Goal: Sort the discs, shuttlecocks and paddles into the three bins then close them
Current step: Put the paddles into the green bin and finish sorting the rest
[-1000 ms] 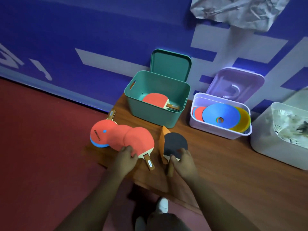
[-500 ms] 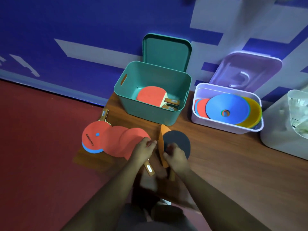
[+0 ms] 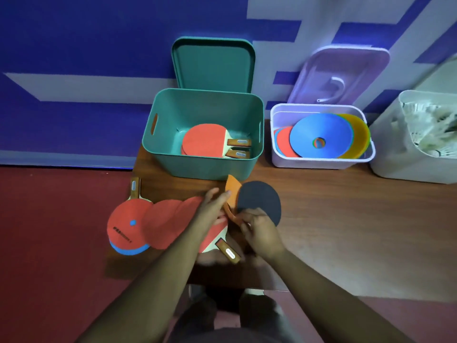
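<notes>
A black-faced paddle (image 3: 259, 199) is lifted at the table's front, and my right hand (image 3: 262, 231) grips its lower end. Beside it a thin orange piece (image 3: 232, 188) stands on edge; whether it is a disc or a paddle face I cannot tell. My left hand (image 3: 212, 209) pinches that orange piece. Three red paddles (image 3: 128, 226) lie overlapped at the table's left corner. Behind them, the green bin (image 3: 173, 154) holds red paddles (image 3: 202, 142). The lilac bin (image 3: 321, 163) holds blue, yellow and red discs (image 3: 321, 134). The white bin (image 3: 395, 154) at the right holds shuttlecocks (image 3: 430, 129).
The green lid (image 3: 212, 63) and the lilac lid (image 3: 338, 73) lean on the blue-and-white wall behind their bins. The brown wooden table (image 3: 346, 219) ends at the left beside a red floor (image 3: 49, 231). My shoes show below the table's front edge.
My left hand left the red paddles and moved right onto the orange piece. My right hand kept its hold on the black paddle. The camera moved closer and tilted down.
</notes>
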`<state>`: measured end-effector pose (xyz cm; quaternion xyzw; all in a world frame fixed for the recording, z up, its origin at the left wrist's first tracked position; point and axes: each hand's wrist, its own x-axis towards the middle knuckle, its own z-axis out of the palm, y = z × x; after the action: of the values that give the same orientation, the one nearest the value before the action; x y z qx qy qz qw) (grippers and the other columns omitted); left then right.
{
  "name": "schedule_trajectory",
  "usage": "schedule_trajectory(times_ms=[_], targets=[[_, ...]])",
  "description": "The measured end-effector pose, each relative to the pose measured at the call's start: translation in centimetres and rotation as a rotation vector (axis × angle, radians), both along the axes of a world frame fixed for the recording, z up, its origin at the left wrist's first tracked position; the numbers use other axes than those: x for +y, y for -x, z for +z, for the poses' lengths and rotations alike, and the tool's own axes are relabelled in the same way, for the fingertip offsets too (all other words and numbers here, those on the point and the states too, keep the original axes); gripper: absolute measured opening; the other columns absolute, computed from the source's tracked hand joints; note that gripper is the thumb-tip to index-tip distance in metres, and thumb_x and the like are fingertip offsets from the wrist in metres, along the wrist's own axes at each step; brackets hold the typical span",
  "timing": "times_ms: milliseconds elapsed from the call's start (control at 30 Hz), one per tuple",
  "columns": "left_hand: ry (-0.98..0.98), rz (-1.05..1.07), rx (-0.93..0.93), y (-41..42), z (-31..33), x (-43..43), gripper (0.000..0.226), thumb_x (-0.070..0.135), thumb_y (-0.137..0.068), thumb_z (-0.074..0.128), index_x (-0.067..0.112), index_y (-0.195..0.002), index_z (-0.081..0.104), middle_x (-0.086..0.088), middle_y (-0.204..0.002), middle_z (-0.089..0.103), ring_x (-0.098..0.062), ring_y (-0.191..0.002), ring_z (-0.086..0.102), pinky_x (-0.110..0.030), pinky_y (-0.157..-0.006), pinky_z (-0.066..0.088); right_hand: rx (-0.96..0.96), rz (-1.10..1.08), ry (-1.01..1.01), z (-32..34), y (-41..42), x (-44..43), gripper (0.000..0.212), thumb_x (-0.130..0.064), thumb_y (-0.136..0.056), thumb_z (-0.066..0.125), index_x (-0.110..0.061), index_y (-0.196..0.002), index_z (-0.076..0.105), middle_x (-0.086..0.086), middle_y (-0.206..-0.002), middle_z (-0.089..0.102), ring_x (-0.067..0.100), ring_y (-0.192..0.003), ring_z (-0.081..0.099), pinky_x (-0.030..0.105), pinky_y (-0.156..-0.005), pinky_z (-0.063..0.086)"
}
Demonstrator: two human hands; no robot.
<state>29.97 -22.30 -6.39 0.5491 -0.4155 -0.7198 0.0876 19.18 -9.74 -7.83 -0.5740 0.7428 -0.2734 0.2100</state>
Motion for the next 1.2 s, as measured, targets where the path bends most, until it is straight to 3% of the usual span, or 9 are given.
schedule_trajectory(times_ms=[200, 367, 500, 633, 733, 833, 933, 1033, 1200], targets=[[0.032, -0.116, 0.027, -2.4, 1.0, -1.9, 0.015, 0.017, -0.095, 0.05, 0.026, -0.104, 0.059, -0.016, -0.115, 0.063, -0.036, -0.102, 0.065, -0.043, -0.09, 0.054, -0.056, -0.084, -0.009, 1.3, -2.6, -0.2, 0.024, -0.036, -0.092, 0.054, -0.024, -0.1, 0.073, -0.011, -0.1, 0.068, 0.012, -0.092, 0.055, 0.024, -0.084, 0.043], [0.135, -0.032, 0.041, -4.0, 1.5, -3.0, 0.007, 0.027, -0.089, 0.054, 0.025, -0.09, 0.061, -0.009, -0.103, 0.065, -0.029, -0.095, 0.062, -0.043, -0.082, 0.052, -0.353, -0.656, -0.035, 0.9, -2.5, 0.0, 0.027, -0.04, -0.094, 0.056, -0.017, -0.099, 0.067, -0.005, -0.097, 0.064, 0.016, -0.099, 0.058, 0.036, -0.086, 0.047], [0.097, 0.004, 0.11, -4.7, 2.3, -4.5, 0.044, 0.05, -0.072, 0.058, 0.02, -0.104, 0.067, -0.016, -0.111, 0.069, -0.032, -0.103, 0.065, -0.05, -0.096, 0.05, -0.595, -0.807, -0.232, 0.2, -2.1, -0.5, 0.05, -0.059, -0.083, 0.056, -0.012, -0.102, 0.058, -0.004, -0.098, 0.061, 0.024, -0.101, 0.063, 0.036, -0.081, 0.051], [0.022, -0.081, 0.25, -4.2, 3.9, -4.7, 0.04, 0.031, -0.099, 0.042, 0.004, -0.124, 0.058, -0.03, -0.116, 0.063, -0.033, -0.091, 0.063, -0.044, -0.089, 0.05, -0.811, -0.92, -0.065, 1.3, -1.8, -1.0, 0.024, -0.031, -0.09, 0.063, -0.008, -0.097, 0.062, 0.007, -0.091, 0.067, 0.024, -0.081, 0.064, 0.04, -0.065, 0.057], [-0.057, -0.093, 0.329, -3.6, 3.7, -4.3, 0.041, 0.042, -0.099, 0.041, 0.014, -0.123, 0.06, -0.016, -0.112, 0.069, -0.026, -0.097, 0.065, -0.044, -0.094, 0.049, -0.888, -1.044, 0.086, 2.8, -0.3, -0.1, 0.006, -0.007, -0.091, 0.06, -0.008, -0.086, 0.058, 0.008, -0.072, 0.059, 0.022, -0.065, 0.054, 0.031, -0.053, 0.048], [0.002, -0.192, 0.185, -2.0, 2.2, -3.6, 0.039, 0.046, -0.099, 0.044, 0.014, -0.114, 0.061, -0.013, -0.103, 0.07, -0.026, -0.093, 0.067, -0.038, -0.084, 0.054, -0.914, -1.132, 0.194, 3.9, 1.5, 1.7, 0.01, -0.005, -0.091, 0.059, -0.011, -0.084, 0.056, 0.006, -0.071, 0.056, 0.022, -0.065, 0.054, 0.037, -0.058, 0.052], [0.099, -0.285, -0.031, -0.3, -0.5, -2.4, 0.014, 0.024, -0.098, 0.052, 0.011, -0.1, 0.055, -0.015, -0.096, 0.062, -0.027, -0.087, 0.06, -0.031, -0.075, 0.05, -0.917, -1.203, 0.257, 4.5, 3.2, 3.6, 0.01, -0.006, -0.093, 0.058, -0.013, -0.087, 0.053, 0.012, -0.08, 0.057, 0.023, -0.07, 0.056, 0.038, -0.062, 0.055], [0.203, -0.393, -0.194, 1.5, -3.6, -1.3, 0.011, 0.018, -0.089, 0.063, 0.013, -0.082, 0.056, -0.014, -0.091, 0.061, -0.024, -0.087, 0.059, -0.037, -0.079, 0.05, -0.911, -1.246, 0.295, 4.5, 4.5, 5.2, 0.012, -0.006, -0.094, 0.057, -0.015, -0.088, 0.051, 0.014, -0.084, 0.057, 0.024, -0.069, 0.057, 0.034, -0.059, 0.054], [0.374, -0.452, -0.435, 5.1, -5.9, 0.3, 0.053, 0.027, -0.076, 0.073, -0.001, -0.117, 0.054, -0.018, -0.119, 0.061, -0.032, -0.107, 0.059, -0.033, -0.083, 0.044, -0.914, -1.263, 0.309, 3.6, 6.5, 7.0, 0.011, -0.008, -0.095, 0.057, -0.014, -0.089, 0.051, 0.011, -0.086, 0.058, 0.02, -0.067, 0.057, 0.03, -0.054, 0.054]])
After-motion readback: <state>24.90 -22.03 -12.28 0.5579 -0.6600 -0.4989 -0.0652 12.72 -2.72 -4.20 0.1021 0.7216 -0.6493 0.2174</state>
